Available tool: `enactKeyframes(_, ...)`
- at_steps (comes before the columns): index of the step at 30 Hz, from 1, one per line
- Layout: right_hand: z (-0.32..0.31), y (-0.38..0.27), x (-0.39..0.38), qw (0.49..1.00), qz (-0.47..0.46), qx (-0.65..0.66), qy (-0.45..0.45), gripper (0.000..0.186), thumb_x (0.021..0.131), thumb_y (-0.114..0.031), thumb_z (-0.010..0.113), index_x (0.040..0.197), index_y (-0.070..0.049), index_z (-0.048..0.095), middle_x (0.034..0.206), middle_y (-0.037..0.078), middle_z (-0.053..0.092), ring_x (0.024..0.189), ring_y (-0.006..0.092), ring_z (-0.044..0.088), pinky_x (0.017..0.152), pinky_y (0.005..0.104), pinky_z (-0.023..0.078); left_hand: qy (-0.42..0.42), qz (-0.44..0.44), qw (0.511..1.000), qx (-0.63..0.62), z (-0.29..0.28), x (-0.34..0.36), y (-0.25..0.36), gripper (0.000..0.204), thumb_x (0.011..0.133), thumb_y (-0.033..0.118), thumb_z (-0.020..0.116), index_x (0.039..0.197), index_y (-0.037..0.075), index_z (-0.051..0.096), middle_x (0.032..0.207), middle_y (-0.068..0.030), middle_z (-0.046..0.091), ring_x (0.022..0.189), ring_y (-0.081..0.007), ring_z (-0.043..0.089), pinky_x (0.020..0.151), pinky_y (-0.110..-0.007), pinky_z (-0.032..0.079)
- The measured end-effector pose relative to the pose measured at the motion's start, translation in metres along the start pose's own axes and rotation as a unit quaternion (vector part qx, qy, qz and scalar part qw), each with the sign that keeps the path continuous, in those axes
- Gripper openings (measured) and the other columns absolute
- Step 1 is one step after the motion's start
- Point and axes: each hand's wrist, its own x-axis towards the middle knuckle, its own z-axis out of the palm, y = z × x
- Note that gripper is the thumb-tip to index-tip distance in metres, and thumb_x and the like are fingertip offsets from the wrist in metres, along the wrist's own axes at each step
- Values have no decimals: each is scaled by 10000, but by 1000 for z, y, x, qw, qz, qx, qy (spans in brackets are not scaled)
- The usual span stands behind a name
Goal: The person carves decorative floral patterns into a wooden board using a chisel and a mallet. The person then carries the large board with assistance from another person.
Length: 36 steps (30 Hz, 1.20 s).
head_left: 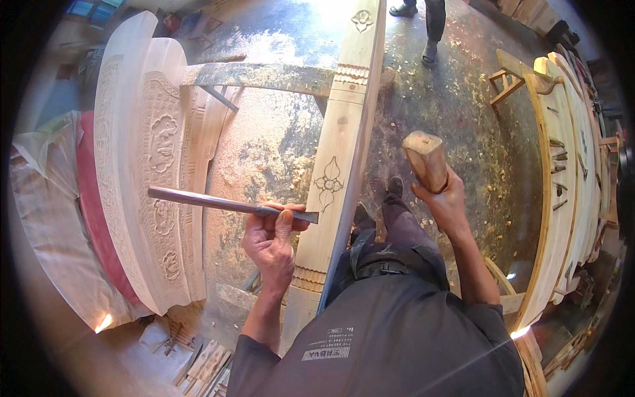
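My left hand (270,248) is closed around the lower part of a long chisel (205,199). Its handle points off to the left, and its flat blade reaches over a pale wooden beam (331,142); whether the edge touches the wood I cannot tell. Just beyond the blade, a four-petalled flower (329,184) is marked on the beam's face. Bands of wavy grooves run across the beam above and below it. Right of the beam, my right hand (447,206) grips a wooden mallet (426,160), raised in the air and apart from the chisel.
A bar (264,77) of a wooden support runs left from the beam toward large carved panels (165,83). At right, a plank bench (550,198) holds several hand tools. Shavings litter the floor (463,126). Another person's legs (434,26) stand at the far end.
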Motion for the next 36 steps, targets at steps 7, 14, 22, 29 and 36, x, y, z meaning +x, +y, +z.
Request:
enactKeyframes(7,-4,2,-9,999,33,6,-15,610,775,45,826,1356,2,642,1229,70,734,1134,149,662,1006,337,517,-88,-15,996,-31,-12,13,-3,125,1031,2,642,1155,17,639,1063,-180,749,925,-202,749,819,-345,661)
enactKeyframes(14,-5,1,-13,999,37,18,-11,630,781,60,822,1379,-2,631,1255,60,725,1157,150,655,1025,336,517,-119,42,986,114,-10,1,-11,174,1065,-22,568,1214,36,500,1126,-133,743,1092,-199,715,977,-341,557)
enactKeyframes(22,-1,0,-16,999,21,42,-13,522,812,29,818,1304,24,645,1183,58,724,1099,131,648,958,316,521,-102,103,960,239,-4,-10,-14,190,1065,37,610,1205,31,481,1134,-165,765,1073,-225,741,954,-339,563)
enactKeyframes(29,-5,7,-18,1000,24,16,-8,521,811,25,817,1302,26,643,1178,62,725,1091,136,648,954,320,525,-70,101,969,214,0,-13,-20,197,1080,85,604,1192,14,459,1132,-201,761,1106,-191,708,1024,-340,547)
enactKeyframes(36,-6,7,-18,999,32,3,-8,526,804,15,821,1301,16,647,1178,63,726,1087,142,654,951,324,526,-83,165,956,227,3,-5,-26,166,1061,49,624,1157,22,491,1104,-195,766,1060,-235,746,955,-357,574)
